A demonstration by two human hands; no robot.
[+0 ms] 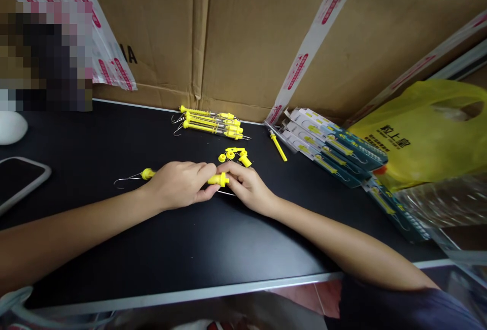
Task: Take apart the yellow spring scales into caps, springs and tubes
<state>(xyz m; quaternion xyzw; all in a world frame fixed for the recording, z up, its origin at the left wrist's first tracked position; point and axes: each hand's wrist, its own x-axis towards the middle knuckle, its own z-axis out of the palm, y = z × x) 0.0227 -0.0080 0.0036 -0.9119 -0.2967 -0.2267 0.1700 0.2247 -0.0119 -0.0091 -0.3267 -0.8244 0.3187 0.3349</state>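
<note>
- The left hand (180,184) is closed around a yellow hook-ended tool (213,180); the right hand (249,186) has thumb and fingers pinched about its collared right end, the contact partly hidden.
- Its long axis runs left to right, roughly along the tabletop's near edge (190,297), with the wire hook (127,179) sticking out past the left wrist.
- The left hand covers the tool's middle, while the right hand is nearer the collar.
- The tool lies between and under the hands, mid-tabletop; whether it touches the surface cannot be told.
- Small loose yellow parts (245,160) lie just beyond the right hand, toward the far edge.
- Further back, a row of similar yellow tools (211,123) lies near the far edge, with printed boxes (323,147) toward the right.
</note>
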